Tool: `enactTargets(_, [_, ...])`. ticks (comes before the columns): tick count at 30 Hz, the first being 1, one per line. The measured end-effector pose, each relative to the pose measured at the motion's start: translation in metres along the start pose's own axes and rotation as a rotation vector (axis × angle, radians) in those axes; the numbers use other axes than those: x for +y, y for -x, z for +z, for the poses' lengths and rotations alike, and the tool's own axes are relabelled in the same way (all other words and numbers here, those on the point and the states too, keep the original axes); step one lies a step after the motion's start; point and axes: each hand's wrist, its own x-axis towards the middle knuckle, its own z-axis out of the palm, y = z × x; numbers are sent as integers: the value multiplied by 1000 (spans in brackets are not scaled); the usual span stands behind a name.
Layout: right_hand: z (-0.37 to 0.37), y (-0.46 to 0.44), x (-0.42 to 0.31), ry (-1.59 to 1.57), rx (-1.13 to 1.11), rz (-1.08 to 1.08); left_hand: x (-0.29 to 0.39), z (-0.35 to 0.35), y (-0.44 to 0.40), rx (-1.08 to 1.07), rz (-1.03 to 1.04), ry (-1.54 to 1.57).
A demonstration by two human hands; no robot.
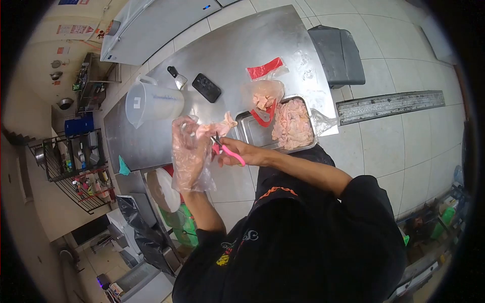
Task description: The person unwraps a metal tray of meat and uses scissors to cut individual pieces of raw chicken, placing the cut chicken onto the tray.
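My left hand (188, 149), inside a loose clear plastic glove, grips a piece of raw chicken (221, 127) over the near edge of the steel table. My right hand (246, 151) is bare and wrapped round pink-handled scissors (233, 155). Their dark blades reach up to the chicken piece, close to my left fingers; whether they touch it I cannot tell. Right of my hands, a metal tray (256, 132) holds a heap of raw chicken pieces (293, 126) on its right side. A clear plastic bag with red print (265, 91), with more chicken in it, lies over the tray's far edge.
On the steel table (237, 45) stand a large translucent pitcher (156, 106) at left, a black phone (206, 88) and a small black-handled tool (173, 72). A red and clear wrapper (266, 68) lies behind the bag. A dark grey bin (337, 55) stands beyond the table's right edge.
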Motion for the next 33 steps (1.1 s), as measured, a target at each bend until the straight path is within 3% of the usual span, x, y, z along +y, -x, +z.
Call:
enactTargets(3, [4,-12,-7,-16,99,-106,2,-6,5,13,-98,-15])
enactTargets(7, [0,-16,-9,105,121,-77,-10,-18,4,-23,-190,-119])
enactTargets(10, [5,-15,-11,226,139,-122,-33,-19,-1,-76,-28,107])
enactTargets(14, [12,-11,-21,177,167,-115,-66,-34,-15,-240,-29,215])
enactTargets(16, [10,-10,-14,252,291,-138,-69,-24,-16,-160,-23,262])
enactTargets(19, [6,-6,-7,271,424,-75,-82,-8,-22,-55,295,-202])
enactTargets(22, [11,-3,-5,180,547,-108,-96,6,-25,67,355,-171])
enactTargets(25, [19,-9,-9,-5,602,-241,-102,17,-15,138,258,-165])
enactTargets(27, [15,-9,-2,-1,610,-205,-104,19,-13,183,242,-215])
enactTargets(29, [14,-8,5,4,613,-167,-109,15,-15,204,444,-498])
enactTargets(33, [21,-11,-5,-109,594,-120,-100,17,-14,244,504,-566])
